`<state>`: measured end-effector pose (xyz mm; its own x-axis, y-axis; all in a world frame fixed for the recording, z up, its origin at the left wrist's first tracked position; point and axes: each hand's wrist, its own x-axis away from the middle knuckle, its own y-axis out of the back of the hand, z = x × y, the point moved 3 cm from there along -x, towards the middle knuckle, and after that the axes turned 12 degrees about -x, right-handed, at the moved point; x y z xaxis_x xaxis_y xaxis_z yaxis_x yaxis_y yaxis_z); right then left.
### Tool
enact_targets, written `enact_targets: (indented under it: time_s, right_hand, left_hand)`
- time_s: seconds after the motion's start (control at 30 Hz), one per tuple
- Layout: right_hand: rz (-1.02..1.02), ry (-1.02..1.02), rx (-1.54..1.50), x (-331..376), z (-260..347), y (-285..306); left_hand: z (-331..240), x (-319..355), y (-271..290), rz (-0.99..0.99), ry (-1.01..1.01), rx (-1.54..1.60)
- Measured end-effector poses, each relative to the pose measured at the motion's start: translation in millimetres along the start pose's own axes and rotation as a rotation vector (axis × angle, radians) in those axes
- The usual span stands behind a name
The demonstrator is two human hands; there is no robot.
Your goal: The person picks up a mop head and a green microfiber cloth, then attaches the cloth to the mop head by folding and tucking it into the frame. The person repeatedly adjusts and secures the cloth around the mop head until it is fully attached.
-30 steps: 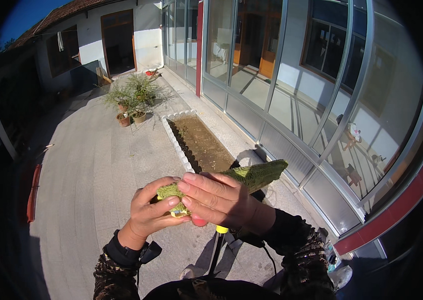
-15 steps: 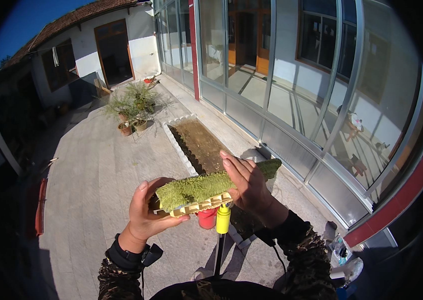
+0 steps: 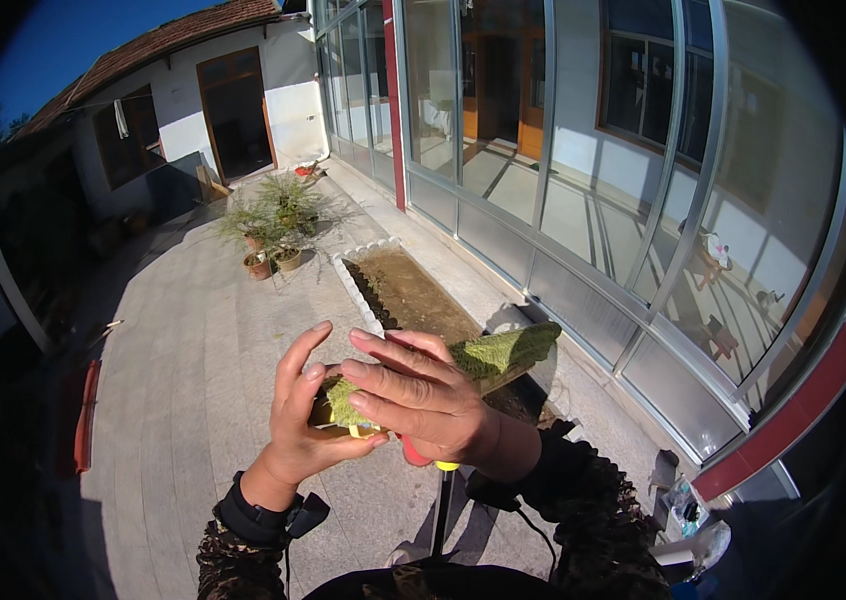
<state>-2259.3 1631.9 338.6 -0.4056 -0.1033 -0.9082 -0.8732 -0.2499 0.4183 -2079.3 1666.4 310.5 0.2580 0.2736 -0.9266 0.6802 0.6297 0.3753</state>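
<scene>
A flat mop head (image 3: 508, 352) with green pile and a yellow plastic frame lies crosswise in front of me. My left hand (image 3: 288, 440) grips its left end, with the thumb along the underside and some fingers raised. Across the pile lies my right hand (image 3: 433, 405), its fingers stretched out toward the left and covering the middle of the mop head. Below runs the mop's black pole (image 3: 442, 515) with a yellow collar, standing roughly upright near my body. Part of a red thing (image 3: 416, 453) shows under my right hand; its kind is hidden.
A soil bed (image 3: 408, 290) with a white scalloped border lies ahead on the paved courtyard (image 3: 183, 380). Potted plants (image 3: 278, 225) stand farther off. Glass-and-metal panels (image 3: 583, 270) line the right side. At the lower right are clear plastic items (image 3: 688, 525).
My right hand has slid left along the mop head from its right part to near my left hand, now covering the middle. My left hand keeps its hold on the end.
</scene>
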Motion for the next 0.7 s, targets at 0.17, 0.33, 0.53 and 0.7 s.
enact_targets:
  time_s: [0.17, 0.33, 0.53, 0.7]
  right_hand:
    - [-0.002, 0.014, 0.028, 4, 8, -10]
    - [-0.066, -0.025, 0.015, 10, 18, -13]
    - [-0.015, -0.053, 0.052, 11, 25, -6]
    - [0.003, -0.086, -0.029, 9, 29, 0]
  left_hand:
    - [0, 3, -2, 0.071, 0.053, 0.014]
    - [-2, 4, -6, 0.061, -0.058, 0.057]
    - [-4, 1, -9, 0.105, -0.005, 0.180]
    - [-2, -5, -12, 0.132, -0.021, 0.287]
